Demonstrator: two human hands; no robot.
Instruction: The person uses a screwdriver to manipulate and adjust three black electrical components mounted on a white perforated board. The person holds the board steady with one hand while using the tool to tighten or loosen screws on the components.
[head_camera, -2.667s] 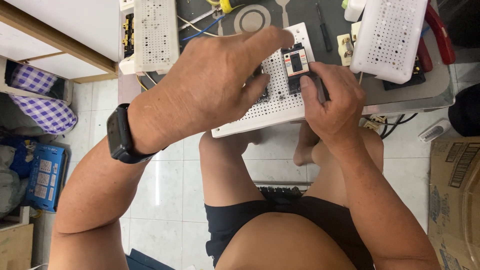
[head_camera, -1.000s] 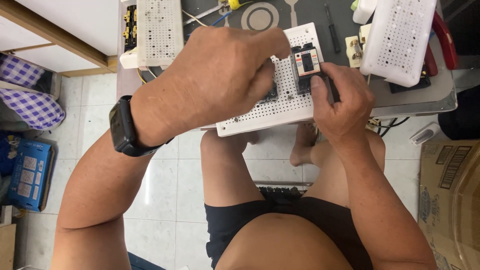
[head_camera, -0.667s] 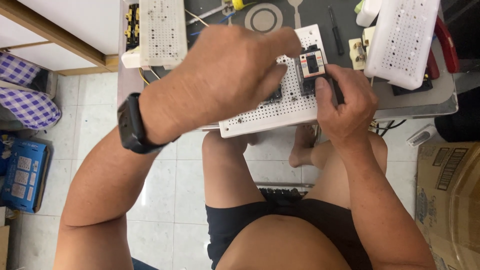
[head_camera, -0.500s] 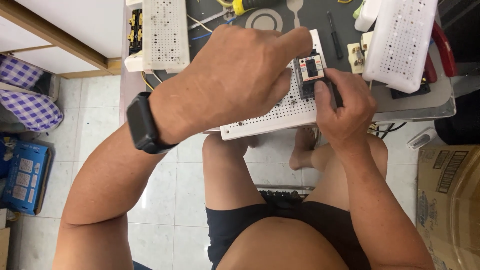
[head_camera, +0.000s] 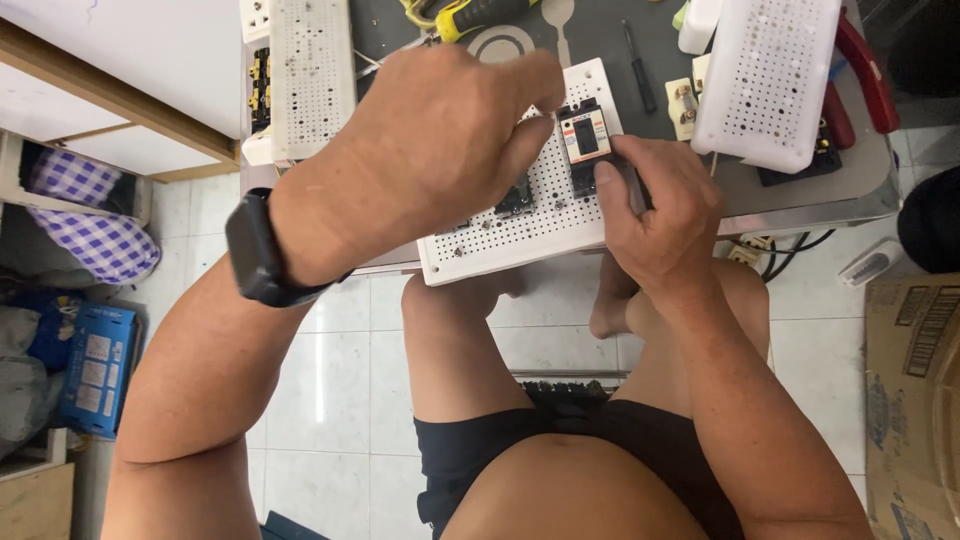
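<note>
Head view shows the small black circuit breaker (head_camera: 586, 140) with its white and orange front sitting on the white perforated board (head_camera: 520, 240) at the near edge of the grey workbench (head_camera: 860, 190). It looks hard, stiff, light and smooth, so its two flat sides seem the best place to pinch it. The left hand (head_camera: 430, 160) curls its fingers onto the board at 9 o'clock from the breaker, and the right hand (head_camera: 660, 215) pinches a thin dark tool beside it at 5 o'clock.
</note>
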